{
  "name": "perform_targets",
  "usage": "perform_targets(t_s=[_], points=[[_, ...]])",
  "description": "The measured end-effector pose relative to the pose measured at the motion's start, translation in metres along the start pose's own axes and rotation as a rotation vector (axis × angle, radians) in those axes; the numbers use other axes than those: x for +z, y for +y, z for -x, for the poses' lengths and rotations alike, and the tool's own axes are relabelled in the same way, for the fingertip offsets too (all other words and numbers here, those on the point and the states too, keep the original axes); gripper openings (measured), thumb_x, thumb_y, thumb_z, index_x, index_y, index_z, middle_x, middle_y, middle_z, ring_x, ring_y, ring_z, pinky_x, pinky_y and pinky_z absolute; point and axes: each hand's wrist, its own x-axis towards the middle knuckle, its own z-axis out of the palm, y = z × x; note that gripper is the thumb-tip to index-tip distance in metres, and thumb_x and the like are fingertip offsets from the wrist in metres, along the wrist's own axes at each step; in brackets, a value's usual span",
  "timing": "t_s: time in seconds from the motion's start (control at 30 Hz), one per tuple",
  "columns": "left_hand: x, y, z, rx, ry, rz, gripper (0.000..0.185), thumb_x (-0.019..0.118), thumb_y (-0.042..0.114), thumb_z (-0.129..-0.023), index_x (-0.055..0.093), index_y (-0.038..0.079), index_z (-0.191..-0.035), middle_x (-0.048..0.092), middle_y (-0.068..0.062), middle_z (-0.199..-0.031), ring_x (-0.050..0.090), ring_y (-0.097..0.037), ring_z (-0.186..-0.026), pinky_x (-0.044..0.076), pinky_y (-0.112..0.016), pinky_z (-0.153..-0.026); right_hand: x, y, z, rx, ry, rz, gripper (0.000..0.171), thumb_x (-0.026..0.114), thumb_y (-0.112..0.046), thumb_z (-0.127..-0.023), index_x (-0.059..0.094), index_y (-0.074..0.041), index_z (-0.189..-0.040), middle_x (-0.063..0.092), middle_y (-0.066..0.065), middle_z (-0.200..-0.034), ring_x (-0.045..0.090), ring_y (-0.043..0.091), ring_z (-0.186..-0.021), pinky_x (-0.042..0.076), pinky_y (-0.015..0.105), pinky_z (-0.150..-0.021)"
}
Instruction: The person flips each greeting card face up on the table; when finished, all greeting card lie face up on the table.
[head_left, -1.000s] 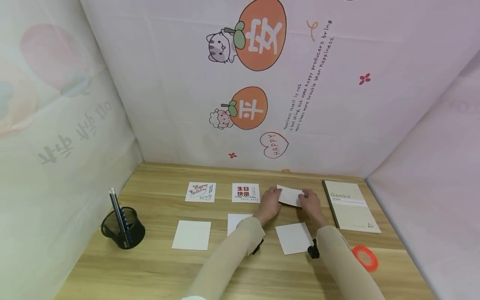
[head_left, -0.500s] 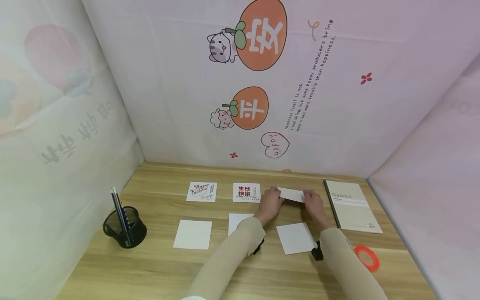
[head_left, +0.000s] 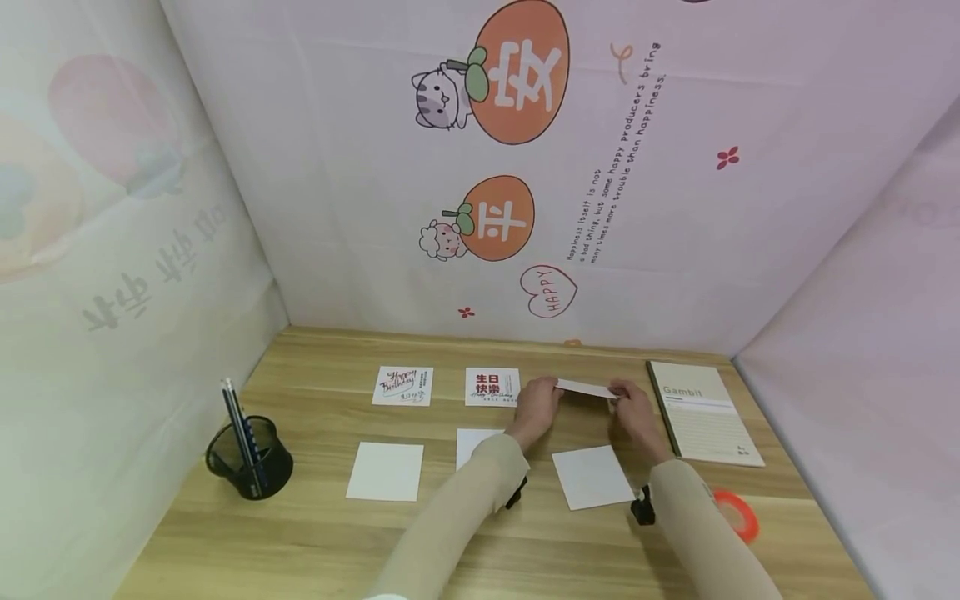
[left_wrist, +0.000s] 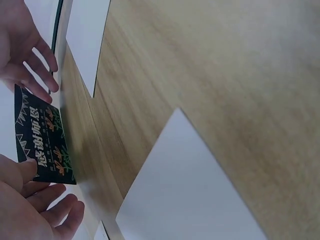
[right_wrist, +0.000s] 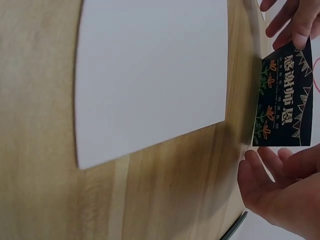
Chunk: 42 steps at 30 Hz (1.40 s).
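A small card [head_left: 587, 388] hangs a little above the wooden table [head_left: 315, 542], almost edge-on in the head view. My left hand [head_left: 543, 396] pinches its left end and my right hand [head_left: 626, 400] holds its right end. The card's white side faces up. Its underside is black with printed characters and flowers, as the card [left_wrist: 42, 137] shows in the left wrist view and the card [right_wrist: 285, 100] in the right wrist view. A blank white card [head_left: 592, 476] lies on the table just below the hands.
Two printed greeting cards [head_left: 402, 385] [head_left: 492, 387] lie at the back. More blank white cards [head_left: 386, 471] [head_left: 472, 440] lie in front, one partly under my left sleeve. A notebook [head_left: 701, 412] lies at right, an orange tape ring [head_left: 738, 515] near it, a black pencil cup [head_left: 251, 458] at left.
The card between my hands has turned from showing its white face to lying almost flat and edge-on. Both hands stayed at its ends.
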Motion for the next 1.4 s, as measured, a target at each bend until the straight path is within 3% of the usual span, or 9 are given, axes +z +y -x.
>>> perform_targets(t_s=[0.07, 0.23, 0.37, 0.53, 0.83, 1.0, 1.1, 1.3, 1.4], points=[[0.000, 0.000, 0.000, -0.008, -0.003, -0.006, 0.015, 0.060, 0.019, -0.096, 0.070, 0.008, -0.091, 0.069, -0.001, -0.085, 0.063, -0.014, -0.077, 0.052, -0.026, -0.068, -0.001, 0.003, 0.000, -0.022, -0.013, 0.008, 0.041, 0.033, 0.010, -0.090, 0.045, 0.014, -0.129, 0.050, 0.034, -0.128, 0.050, 0.045, -0.117, 0.047, 0.045, -0.095], [0.001, 0.000, -0.002, -0.042, 0.015, 0.010, 0.016, 0.060, 0.022, -0.096, 0.070, 0.010, -0.096, 0.071, -0.001, -0.090, 0.065, -0.015, -0.081, 0.053, -0.027, -0.071, -0.002, 0.008, 0.000, -0.057, -0.004, 0.098, 0.030, 0.048, 0.003, -0.094, 0.056, 0.010, -0.122, 0.055, 0.030, -0.124, 0.054, 0.042, -0.114, 0.050, 0.031, -0.082], [0.000, 0.001, -0.002, -0.059, 0.026, 0.065, 0.019, 0.062, 0.022, -0.094, 0.071, 0.009, -0.106, 0.072, -0.002, -0.099, 0.065, -0.012, -0.084, 0.053, -0.025, -0.073, -0.002, 0.010, 0.000, -0.058, 0.019, 0.116, 0.028, 0.047, 0.002, -0.095, 0.058, 0.009, -0.120, 0.058, 0.028, -0.123, 0.054, 0.041, -0.114, 0.050, 0.039, -0.087], [-0.004, 0.002, -0.001, -0.024, 0.045, 0.128, 0.014, 0.063, 0.018, -0.094, 0.072, 0.009, -0.098, 0.071, -0.001, -0.090, 0.061, -0.007, -0.071, 0.050, -0.020, -0.064, -0.001, 0.013, -0.001, -0.050, 0.057, 0.117, 0.028, 0.046, 0.002, -0.095, 0.059, 0.008, -0.119, 0.059, 0.028, -0.121, 0.055, 0.041, -0.113, 0.048, 0.048, -0.091], [-0.005, -0.001, -0.001, 0.092, 0.112, 0.162, 0.015, 0.062, 0.016, -0.094, 0.075, 0.009, -0.098, 0.074, -0.002, -0.091, 0.068, -0.010, -0.080, 0.052, -0.019, -0.069, 0.000, 0.013, 0.005, -0.064, 0.151, 0.180, 0.023, 0.052, -0.006, -0.097, 0.061, 0.006, -0.114, 0.062, 0.027, -0.112, 0.059, 0.038, -0.103, 0.051, 0.047, -0.083], [-0.002, -0.003, -0.005, 0.121, 0.125, 0.238, 0.015, 0.062, 0.014, -0.093, 0.075, 0.006, -0.094, 0.074, -0.006, -0.089, 0.061, -0.005, -0.063, 0.047, -0.014, -0.059, 0.000, 0.015, 0.007, -0.054, 0.180, 0.214, 0.022, 0.056, -0.013, -0.097, 0.063, 0.004, -0.109, 0.064, 0.025, -0.110, 0.061, 0.037, -0.100, 0.051, 0.047, -0.082], [-0.001, -0.003, -0.006, 0.122, 0.119, 0.296, 0.016, 0.061, 0.012, -0.094, 0.074, 0.003, -0.094, 0.073, -0.010, -0.088, 0.057, -0.008, -0.057, 0.045, -0.015, -0.056, 0.000, 0.016, 0.007, -0.058, 0.190, 0.215, 0.025, 0.056, -0.016, -0.097, 0.063, 0.004, -0.110, 0.064, 0.024, -0.112, 0.061, 0.038, -0.104, 0.052, 0.048, -0.083], [-0.002, -0.002, -0.004, 0.056, 0.137, 0.362, 0.019, 0.062, 0.013, -0.093, 0.073, 0.003, -0.105, 0.072, -0.010, -0.102, 0.069, -0.016, -0.089, 0.054, -0.022, -0.077, 0.001, 0.018, 0.009, -0.073, 0.180, 0.209, 0.027, 0.057, -0.018, -0.097, 0.063, 0.004, -0.112, 0.064, 0.024, -0.112, 0.061, 0.038, -0.102, 0.050, 0.049, -0.084], [-0.004, -0.002, -0.001, 0.004, 0.135, 0.395, 0.020, 0.062, 0.016, -0.093, 0.073, 0.005, -0.106, 0.072, -0.009, -0.103, 0.069, -0.017, -0.091, 0.054, -0.024, -0.076, 0.002, 0.020, 0.010, -0.068, 0.168, 0.192, 0.028, 0.059, -0.019, -0.096, 0.063, 0.002, -0.114, 0.065, 0.022, -0.112, 0.061, 0.036, -0.101, 0.050, 0.048, -0.085]])
